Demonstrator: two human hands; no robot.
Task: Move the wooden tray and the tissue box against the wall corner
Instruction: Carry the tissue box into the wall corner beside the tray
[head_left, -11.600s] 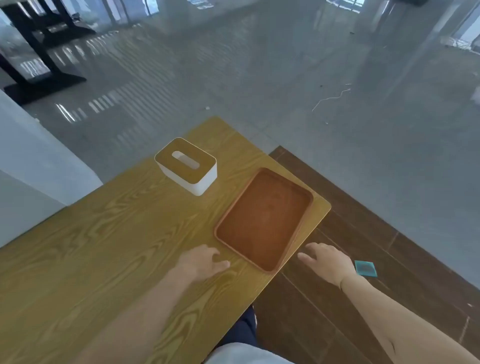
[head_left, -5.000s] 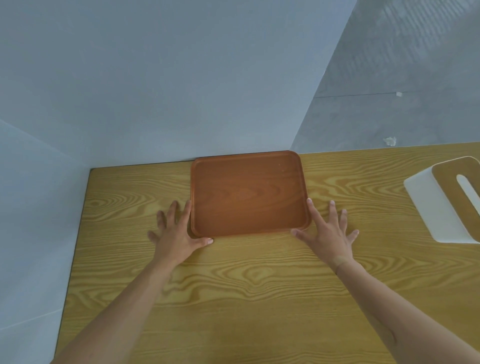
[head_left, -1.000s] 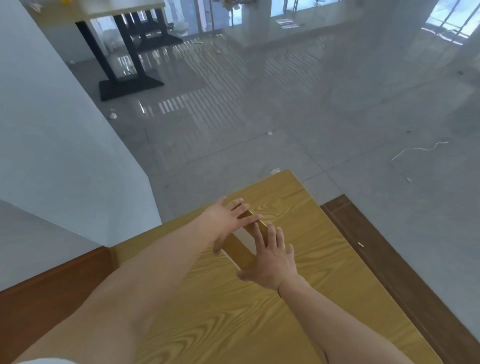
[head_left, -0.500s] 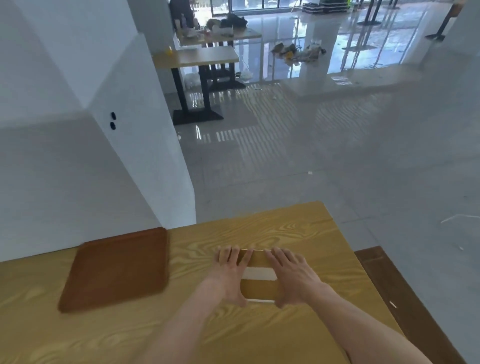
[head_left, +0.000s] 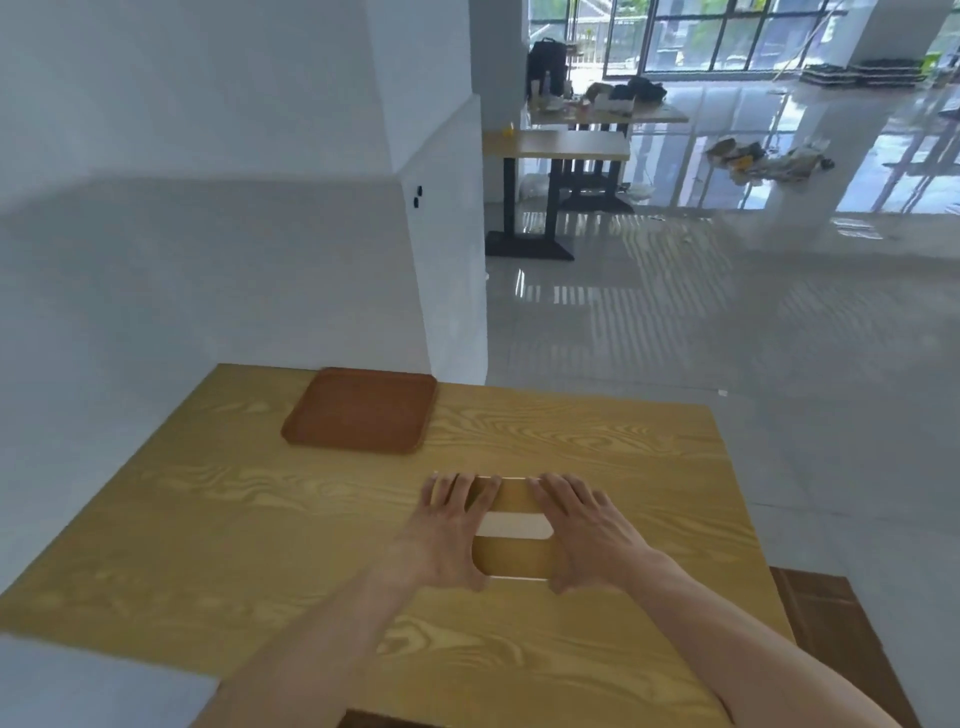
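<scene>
Between both hands (head_left: 451, 530), tissue box (head_left: 511, 545) crosswise

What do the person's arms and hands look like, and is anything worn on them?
Both forearms are bare, with no sleeves in view. The left hand and right hand wear no gloves; no ring, watch or bracelet is visible.

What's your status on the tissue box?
Both hands, left and right, clasp white wood-topped tissue box. Brown wooden tray already at wall. Bare tabletop between them.

Tray (head_left: 360, 410) by wall; tissue box (head_left: 513, 530) mid-table
</scene>
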